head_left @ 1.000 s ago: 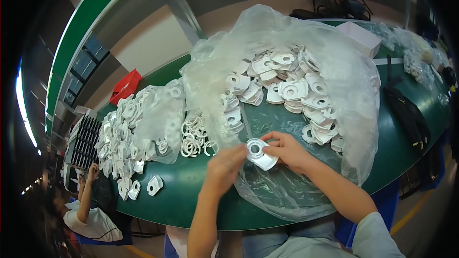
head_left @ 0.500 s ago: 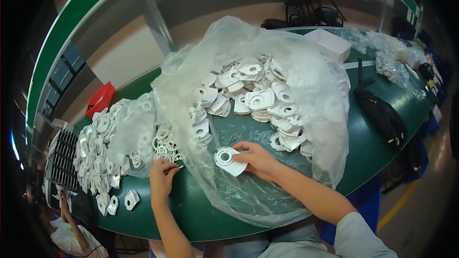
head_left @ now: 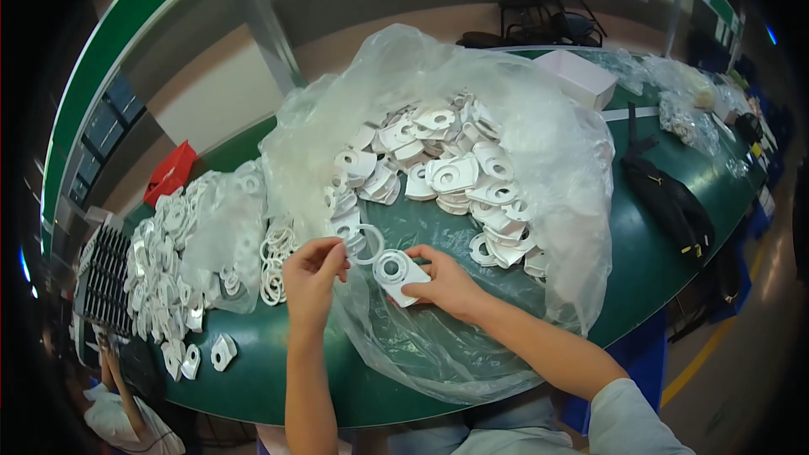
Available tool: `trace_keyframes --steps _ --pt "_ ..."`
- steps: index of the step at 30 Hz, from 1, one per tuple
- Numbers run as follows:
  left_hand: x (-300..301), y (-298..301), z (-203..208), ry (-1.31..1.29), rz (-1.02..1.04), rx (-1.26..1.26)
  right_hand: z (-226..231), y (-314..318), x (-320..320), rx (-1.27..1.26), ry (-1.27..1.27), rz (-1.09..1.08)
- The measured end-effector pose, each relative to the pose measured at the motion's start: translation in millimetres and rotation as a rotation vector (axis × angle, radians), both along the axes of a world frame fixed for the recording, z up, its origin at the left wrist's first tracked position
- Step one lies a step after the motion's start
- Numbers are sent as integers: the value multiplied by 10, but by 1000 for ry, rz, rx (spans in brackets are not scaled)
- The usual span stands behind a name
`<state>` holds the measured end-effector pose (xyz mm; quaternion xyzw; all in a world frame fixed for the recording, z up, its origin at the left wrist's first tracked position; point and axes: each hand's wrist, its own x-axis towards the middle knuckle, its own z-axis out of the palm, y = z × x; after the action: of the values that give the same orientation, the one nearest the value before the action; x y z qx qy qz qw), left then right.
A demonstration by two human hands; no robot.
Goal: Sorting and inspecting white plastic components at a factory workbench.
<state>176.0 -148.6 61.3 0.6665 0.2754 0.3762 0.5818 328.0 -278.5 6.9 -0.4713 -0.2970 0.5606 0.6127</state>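
Observation:
Between the fingertips of my left hand [head_left: 316, 274], which is closed, is a thin white ring [head_left: 377, 246]. My right hand [head_left: 442, 285] grips a white plastic part [head_left: 390, 282] with a round hole at one end and a flatter, squarish other end. The ring is held just to the left of that part and slightly above it. Both are over the clear plastic bag [head_left: 438, 362] spread on the green table. Inside the bag lies a heap of similar white parts [head_left: 451, 173]. Left of the bag is a pile of white rings [head_left: 274, 263].
More white parts [head_left: 164, 253] cover the table's left side, beside a black slotted rack [head_left: 108, 274] and a red bin [head_left: 170, 173]. A white box [head_left: 577, 78] and black pouch [head_left: 666, 202] lie to the right. Another person [head_left: 126, 413] is at the lower left.
My left hand has moved from the ring pile right and up, carrying a ring to beside the white part. My right hand has shifted slightly, and its thumb now lies across the part's lower end.

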Motion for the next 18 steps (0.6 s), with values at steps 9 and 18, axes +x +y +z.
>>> trace_keyframes --steps 9,18 --pt "15 -174 -256 124 -36 -66 -72 34 -21 47 -197 -25" --pt "48 -221 -260 152 -7 -42 -122 29 -36 100 -202 -80"
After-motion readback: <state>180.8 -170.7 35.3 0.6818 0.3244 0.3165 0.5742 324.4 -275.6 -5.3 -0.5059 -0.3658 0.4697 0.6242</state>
